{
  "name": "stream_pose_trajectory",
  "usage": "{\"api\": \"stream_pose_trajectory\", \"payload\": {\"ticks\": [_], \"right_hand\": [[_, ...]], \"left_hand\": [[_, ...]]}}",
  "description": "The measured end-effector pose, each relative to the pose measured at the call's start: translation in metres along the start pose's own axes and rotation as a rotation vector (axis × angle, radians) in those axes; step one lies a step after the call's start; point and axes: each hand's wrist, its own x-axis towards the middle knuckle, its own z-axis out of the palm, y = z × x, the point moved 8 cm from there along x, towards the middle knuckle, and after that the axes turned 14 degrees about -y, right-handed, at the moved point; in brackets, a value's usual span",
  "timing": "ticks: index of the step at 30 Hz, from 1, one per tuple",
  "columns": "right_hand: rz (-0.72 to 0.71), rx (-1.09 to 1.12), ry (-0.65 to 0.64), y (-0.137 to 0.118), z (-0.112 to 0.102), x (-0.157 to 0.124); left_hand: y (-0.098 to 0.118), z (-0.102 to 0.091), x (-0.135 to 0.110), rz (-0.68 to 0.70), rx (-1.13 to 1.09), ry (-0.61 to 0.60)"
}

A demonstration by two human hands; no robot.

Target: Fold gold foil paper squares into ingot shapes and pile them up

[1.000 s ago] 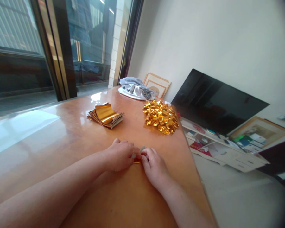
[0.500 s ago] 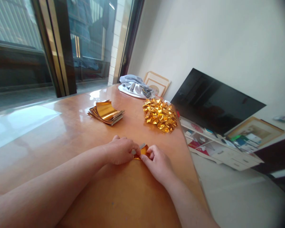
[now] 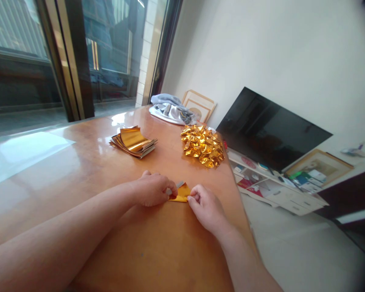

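My hands are close together over the orange, glossy wooden worktop (image 3: 158,247), just in front of me. My left hand (image 3: 152,188) is closed, its fingers curled and pinching the left end of a small folded piece of gold foil (image 3: 181,194). My right hand (image 3: 207,209) is also closed on the foil, with its fingertips (image 3: 192,196) pressed against the right end. The foil lies between my hands, low over the worktop, and a pale silver corner (image 3: 179,184) sticks up from its far edge. Ahead of my left hand lies a loose stack of flat gold foil sheets (image 3: 132,142), their top sheet curling upward. Ahead of my right hand sits a heap of crumpled gold foil pieces (image 3: 202,146), well apart from the stack. Farther ahead, past both, a grey cloth (image 3: 167,106) lies on a white round tray at the far end of the worktop, with a wooden picture frame (image 3: 199,106) leaning behind it. Off to the right of my right hand, a dark flat screen (image 3: 270,127) leans above a white shelf unit (image 3: 276,194). A glass door (image 3: 109,52) stands beyond my left hand.
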Motion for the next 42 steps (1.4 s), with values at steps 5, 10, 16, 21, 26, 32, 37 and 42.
{"api": "stream_pose_trajectory", "payload": {"ticks": [5, 10, 16, 21, 26, 32, 37, 42], "right_hand": [[-0.092, -0.223, 0.024, -0.036, 0.003, -0.002], [-0.149, -0.302, 0.011, -0.053, 0.013, -0.001], [-0.132, -0.257, 0.025, -0.055, 0.017, 0.001], [-0.070, -0.198, 0.036, -0.052, 0.017, 0.002], [0.043, -0.106, -0.006, -0.044, 0.019, 0.006], [0.136, 0.021, -0.153, -0.021, 0.019, 0.010], [0.163, 0.137, -0.194, 0.011, 0.019, 0.010], [0.126, 0.175, -0.156, 0.022, 0.013, 0.007]], "left_hand": [[0.000, 0.000, 0.000, -0.003, 0.005, -0.003], [0.000, -0.001, -0.001, 0.004, 0.009, -0.008], [-0.002, 0.000, 0.000, 0.019, -0.005, -0.034], [-0.003, 0.000, 0.001, 0.009, -0.012, -0.048], [-0.003, -0.001, 0.001, -0.014, -0.003, -0.045], [-0.007, 0.001, 0.002, -0.023, -0.022, -0.071], [-0.008, 0.000, 0.002, -0.031, -0.037, -0.070], [-0.009, -0.001, 0.003, -0.040, -0.052, -0.061]]}}
